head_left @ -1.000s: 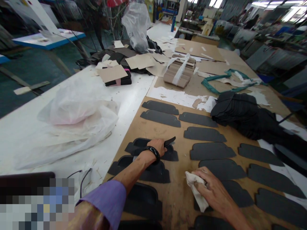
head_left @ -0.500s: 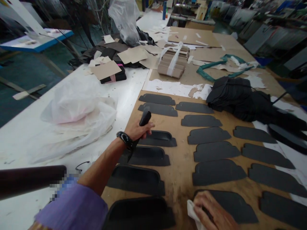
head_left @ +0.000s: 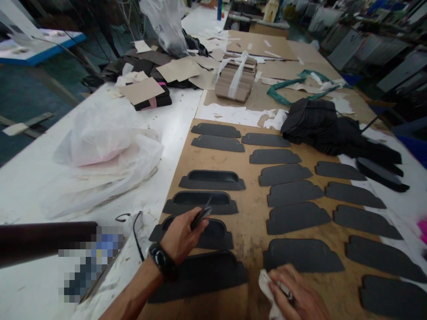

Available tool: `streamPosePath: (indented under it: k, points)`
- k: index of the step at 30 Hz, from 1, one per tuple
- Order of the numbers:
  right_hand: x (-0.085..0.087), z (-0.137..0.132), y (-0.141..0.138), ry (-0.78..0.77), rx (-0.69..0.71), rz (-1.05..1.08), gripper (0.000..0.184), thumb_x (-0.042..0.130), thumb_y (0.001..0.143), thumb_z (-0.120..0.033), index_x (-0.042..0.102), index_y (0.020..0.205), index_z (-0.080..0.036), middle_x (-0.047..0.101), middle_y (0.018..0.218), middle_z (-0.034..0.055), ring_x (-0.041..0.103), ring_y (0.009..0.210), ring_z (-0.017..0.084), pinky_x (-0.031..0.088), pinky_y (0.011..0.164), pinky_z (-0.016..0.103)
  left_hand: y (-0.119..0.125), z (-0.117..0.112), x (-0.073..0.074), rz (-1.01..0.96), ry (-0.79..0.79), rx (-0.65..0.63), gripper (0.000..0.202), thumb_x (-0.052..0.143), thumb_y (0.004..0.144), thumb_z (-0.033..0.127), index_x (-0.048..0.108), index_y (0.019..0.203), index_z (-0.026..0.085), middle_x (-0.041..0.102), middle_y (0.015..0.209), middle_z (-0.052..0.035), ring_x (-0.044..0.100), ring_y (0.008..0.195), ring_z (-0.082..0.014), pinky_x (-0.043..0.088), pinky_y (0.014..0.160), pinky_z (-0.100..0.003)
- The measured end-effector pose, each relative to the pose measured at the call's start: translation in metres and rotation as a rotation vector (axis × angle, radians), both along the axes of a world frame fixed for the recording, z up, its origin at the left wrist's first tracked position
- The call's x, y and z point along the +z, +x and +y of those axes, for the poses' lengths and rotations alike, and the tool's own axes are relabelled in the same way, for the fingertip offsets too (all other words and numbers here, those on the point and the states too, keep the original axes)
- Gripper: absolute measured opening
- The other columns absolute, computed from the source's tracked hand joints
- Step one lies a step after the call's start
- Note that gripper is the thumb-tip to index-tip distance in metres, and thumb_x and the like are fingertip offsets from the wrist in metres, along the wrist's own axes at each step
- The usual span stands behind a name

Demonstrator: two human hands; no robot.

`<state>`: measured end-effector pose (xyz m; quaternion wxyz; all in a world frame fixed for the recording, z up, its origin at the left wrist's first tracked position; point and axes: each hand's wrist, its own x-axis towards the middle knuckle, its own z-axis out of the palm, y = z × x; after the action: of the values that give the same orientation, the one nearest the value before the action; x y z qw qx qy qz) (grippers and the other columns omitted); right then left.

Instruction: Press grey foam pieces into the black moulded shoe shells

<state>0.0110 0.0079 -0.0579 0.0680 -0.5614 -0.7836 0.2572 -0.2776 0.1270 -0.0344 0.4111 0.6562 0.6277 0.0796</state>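
My left hand [head_left: 182, 235] is closed round a slim dark tool [head_left: 201, 215], held over a black shaped piece [head_left: 207, 230] on the brown board [head_left: 248, 222]. A black watch sits on that wrist. My right hand [head_left: 295, 295] is at the bottom edge, fingers curled on a white cloth [head_left: 268, 293], just below another flat black piece [head_left: 302, 255]. Several black pieces lie in rows across the board; those on the left look hollowed with raised rims, such as the one [head_left: 211, 180] further up.
Crumpled clear plastic bags [head_left: 106, 155] lie on the white table at the left. A heap of black pieces [head_left: 320, 129] sits at the board's far right. Behind are a bundled cardboard stack [head_left: 235, 82], loose card sheets and a green strap [head_left: 293, 86].
My left hand drew back from mid-board towards me and lowered with the tool. The view dipped; my right hand stays at the bottom with the cloth.
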Motion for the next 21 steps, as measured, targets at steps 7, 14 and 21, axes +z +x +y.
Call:
streamPosePath:
  k: [7, 14, 21]
  points:
    - [0.007, 0.065, -0.071, 0.154, 0.021, -0.234, 0.018, 0.048, 0.085, -0.018, 0.060, 0.092, -0.029, 0.053, 0.083, 0.0003, 0.050, 0.075, 0.013, 0.035, 0.069, 0.025, 0.033, -0.014, -0.050, 0.212, -0.060, -0.080, 0.025, 0.054, 0.079, 0.023, 0.052, 0.104, 0.019, 0.059, 0.105, -0.0081, 0.056, 0.100, -0.0228, 0.042, 0.085, -0.032]
    - [-0.006, 0.082, -0.094, 0.129, 0.124, -0.394, 0.013, 0.055, 0.081, -0.023, 0.060, 0.092, -0.028, 0.053, 0.089, 0.0021, 0.050, 0.081, 0.017, 0.032, 0.074, 0.031, 0.035, -0.013, -0.053, 0.261, -0.087, -0.065, 0.021, 0.054, 0.079, 0.026, 0.051, 0.099, 0.022, 0.059, 0.101, -0.0057, 0.058, 0.095, -0.0227, 0.046, 0.076, -0.032]
    - [-0.022, 0.078, -0.093, 0.163, 0.208, -0.469, 0.023, 0.053, 0.081, -0.013, 0.059, 0.097, -0.029, 0.053, 0.091, 0.0021, 0.046, 0.084, 0.017, 0.031, 0.077, 0.033, 0.034, -0.011, -0.053, 0.257, -0.101, -0.072, 0.020, 0.053, 0.078, 0.026, 0.050, 0.097, 0.022, 0.059, 0.100, -0.0057, 0.058, 0.095, -0.0246, 0.047, 0.073, -0.035]
